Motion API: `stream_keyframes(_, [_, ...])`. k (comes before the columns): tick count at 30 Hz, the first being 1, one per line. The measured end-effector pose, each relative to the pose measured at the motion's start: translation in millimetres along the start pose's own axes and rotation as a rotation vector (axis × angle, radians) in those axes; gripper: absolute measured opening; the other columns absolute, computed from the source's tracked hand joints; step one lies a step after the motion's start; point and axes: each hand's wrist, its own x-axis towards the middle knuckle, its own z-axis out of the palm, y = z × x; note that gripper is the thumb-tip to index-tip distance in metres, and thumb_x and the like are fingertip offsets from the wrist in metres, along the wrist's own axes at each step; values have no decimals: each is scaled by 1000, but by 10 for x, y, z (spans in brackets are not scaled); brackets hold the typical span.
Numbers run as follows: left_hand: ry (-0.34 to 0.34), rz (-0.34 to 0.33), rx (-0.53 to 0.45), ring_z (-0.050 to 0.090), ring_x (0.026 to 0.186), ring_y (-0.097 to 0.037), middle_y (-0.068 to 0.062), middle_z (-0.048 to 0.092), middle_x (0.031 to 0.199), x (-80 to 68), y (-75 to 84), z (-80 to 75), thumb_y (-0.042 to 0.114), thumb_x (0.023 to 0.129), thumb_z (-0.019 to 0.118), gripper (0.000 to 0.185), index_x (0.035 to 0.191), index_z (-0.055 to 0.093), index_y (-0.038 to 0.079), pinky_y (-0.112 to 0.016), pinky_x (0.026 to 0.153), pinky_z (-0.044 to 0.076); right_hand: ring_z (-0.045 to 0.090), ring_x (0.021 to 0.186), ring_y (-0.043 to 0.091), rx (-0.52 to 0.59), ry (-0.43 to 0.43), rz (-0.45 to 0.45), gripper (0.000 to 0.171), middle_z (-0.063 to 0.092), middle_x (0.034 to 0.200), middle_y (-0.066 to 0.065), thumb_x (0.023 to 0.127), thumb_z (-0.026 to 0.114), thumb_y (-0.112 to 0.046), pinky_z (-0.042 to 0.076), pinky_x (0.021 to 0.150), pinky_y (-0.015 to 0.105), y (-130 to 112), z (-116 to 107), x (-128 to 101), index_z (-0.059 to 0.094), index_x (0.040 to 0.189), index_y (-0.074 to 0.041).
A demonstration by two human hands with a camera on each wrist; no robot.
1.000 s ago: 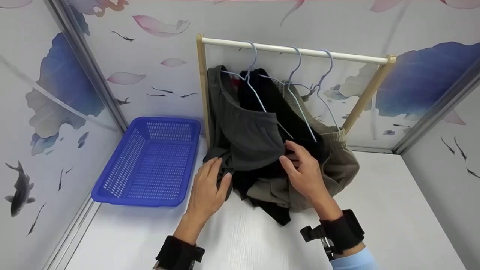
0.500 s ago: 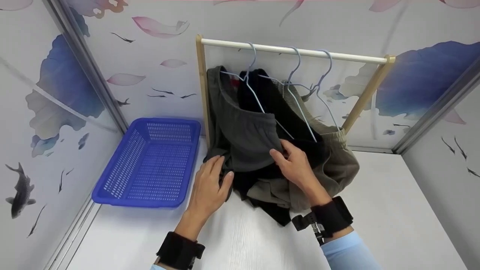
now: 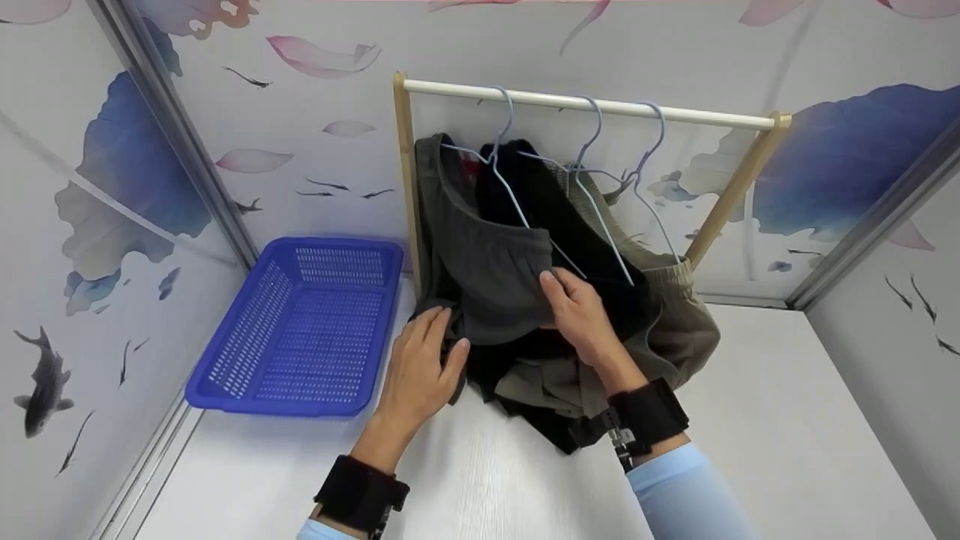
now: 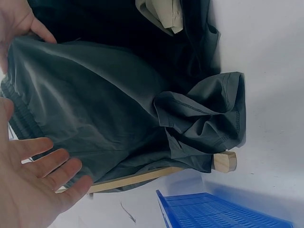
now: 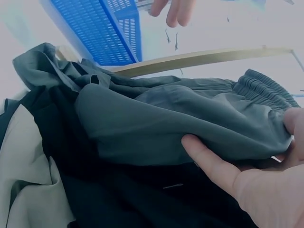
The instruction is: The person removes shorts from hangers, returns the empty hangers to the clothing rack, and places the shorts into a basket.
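Observation:
Dark grey shorts (image 3: 487, 259) with an elastic waistband hang from a pale blue wire hanger (image 3: 510, 191). My right hand (image 3: 583, 319) grips their right edge by the waistband. The right wrist view shows the thumb on the front of the cloth and another finger (image 5: 209, 159) stretched along its underside. My left hand (image 3: 416, 371) is held at the lower left of the shorts, and in the left wrist view its fingers (image 4: 54, 164) are spread with nothing in them. Behind the shorts hang a black garment (image 3: 536, 191) and khaki bottoms (image 3: 686, 326), each on its own hanger.
The hangers hook over a white rail (image 3: 705, 114) on a wooden frame (image 3: 405, 187). A blue perforated basket (image 3: 292, 409) stands left of the rack on the white table (image 3: 502, 487). Printed wall panels (image 3: 315, 97) enclose the back and sides.
My right hand has moved left and slightly up, from beside the grey shorts onto their waistband edge, and now grips it. The left hand has hardly moved.

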Motion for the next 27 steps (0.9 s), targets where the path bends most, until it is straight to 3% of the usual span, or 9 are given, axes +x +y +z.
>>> stream_keyframes(6, [-6, -9, 11, 58, 126, -43, -24, 59, 139, 34, -25, 21, 28, 104, 58, 49, 138, 59, -6, -58, 105, 47, 67, 90, 21, -42, 52, -14, 31, 66, 102, 14, 112, 44, -22, 59, 78, 34, -27, 37, 18, 64, 123, 0])
stream_keyframes(11, [16, 2, 17, 59, 123, -44, -26, 60, 136, 88, -33, 43, 24, 105, 57, 45, 136, 60, -9, -59, 102, 48, 48, 72, 16, -167, 137, -89, 25, 44, 75, 0, 111, 46, -18, 40, 69, 27, -36, 63, 37, 57, 93, -5])
stream_keyframes(19, [28, 10, 30, 60, 121, -43, -26, 60, 134, 148, -30, 46, 22, 104, 58, 44, 135, 60, -10, -58, 101, 49, 43, 72, 18, -220, 205, -182, 25, 39, 74, -2, 109, 49, -13, 35, 71, 29, -41, 72, 30, 56, 87, -3])
stream_keyframes(27, [-6, -11, 10, 58, 123, -42, -26, 59, 136, 174, -8, 29, 23, 105, 58, 45, 138, 58, -9, -57, 103, 47, 42, 72, 18, -134, 237, -181, 29, 37, 73, -1, 110, 49, -13, 35, 69, 27, -87, 68, 4, 49, 81, -7])
